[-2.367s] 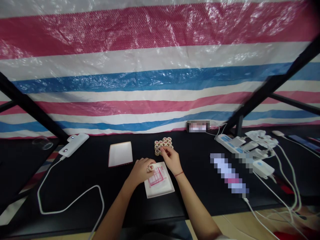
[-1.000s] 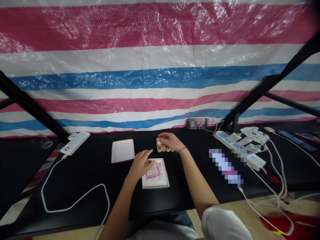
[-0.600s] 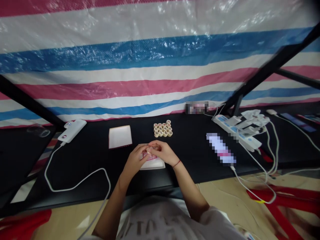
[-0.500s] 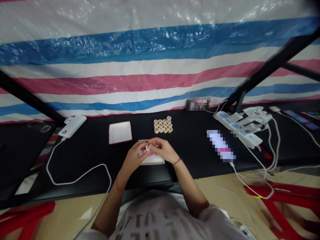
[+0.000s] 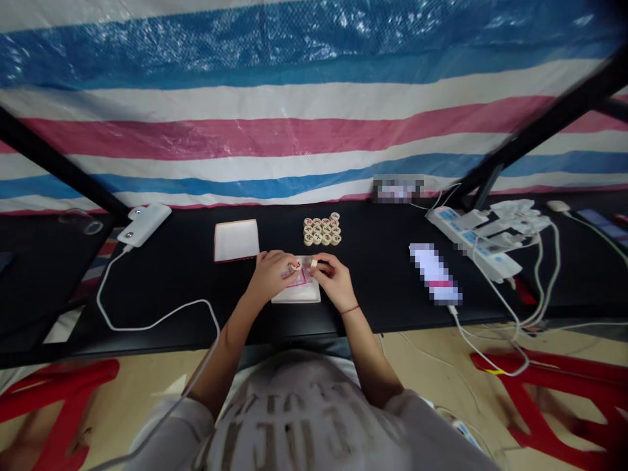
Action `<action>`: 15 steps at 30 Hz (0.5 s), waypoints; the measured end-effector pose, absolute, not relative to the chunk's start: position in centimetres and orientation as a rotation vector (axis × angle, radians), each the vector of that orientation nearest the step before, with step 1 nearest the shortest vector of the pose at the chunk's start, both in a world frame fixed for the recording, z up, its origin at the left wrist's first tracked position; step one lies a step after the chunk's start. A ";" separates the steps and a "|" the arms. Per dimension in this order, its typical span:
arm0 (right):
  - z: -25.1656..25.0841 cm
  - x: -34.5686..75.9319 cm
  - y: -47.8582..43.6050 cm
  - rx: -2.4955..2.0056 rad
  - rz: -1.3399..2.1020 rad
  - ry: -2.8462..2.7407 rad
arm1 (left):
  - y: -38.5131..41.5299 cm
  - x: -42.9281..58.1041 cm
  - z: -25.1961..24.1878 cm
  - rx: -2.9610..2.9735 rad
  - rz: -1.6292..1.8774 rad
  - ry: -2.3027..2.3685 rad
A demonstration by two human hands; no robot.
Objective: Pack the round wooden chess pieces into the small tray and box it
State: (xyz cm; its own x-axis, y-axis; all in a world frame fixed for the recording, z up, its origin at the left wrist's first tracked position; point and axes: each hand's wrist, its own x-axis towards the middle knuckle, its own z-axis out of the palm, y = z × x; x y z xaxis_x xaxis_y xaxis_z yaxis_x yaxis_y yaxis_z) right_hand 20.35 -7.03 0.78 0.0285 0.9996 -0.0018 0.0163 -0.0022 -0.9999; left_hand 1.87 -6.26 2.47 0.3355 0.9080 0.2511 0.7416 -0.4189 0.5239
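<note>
1. Done, we'd judge: disc group (image 5: pixel 322 230) stands in rows on blk table (image 5: pixel 383 275).
2. Remaining: two discs in our hands, not yet set down.
3. Our L hand (image 5: pixel 269 275), back up, pinches red-marked disc (image 5: pixel 296 265) over wht tray (image 5: pixel 296 297).
4. Our R hand (image 5: pixel 337 281), fingers bent, pinches pale disc (image 5: pixel 313 263) nearby, mark not vis.; forearms angle inward.

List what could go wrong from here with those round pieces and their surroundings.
1. The right hand holds a round piece by the fingertips, so it might slip and roll.
2. The grouped pieces stand just beyond the hands; a careless knock could scatter them.
3. The white cable runs off the black table by the left forearm; a snag could perhaps tug the white device it plugs into.
</note>
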 end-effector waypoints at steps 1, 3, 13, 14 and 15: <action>0.7 20.4 -7.1 -1.246 1.180 -1.211 | -6.1 2.0 2.2 2.334 0.700 1.462; 0.7 20.6 -7.2 -1.273 1.177 -1.237 | -5.8 2.1 1.6 2.410 0.631 1.445; 1.3 20.5 -6.5 -1.391 0.615 -1.881 | -4.8 2.1 1.1 2.448 0.552 1.549; 1.3 20.3 -6.4 -1.379 0.576 -1.948 | -4.7 2.1 1.1 2.436 0.525 1.552; 1.2 20.1 -6.3 -1.371 0.547 -2.010 | -4.7 2.1 1.1 2.424 0.498 1.555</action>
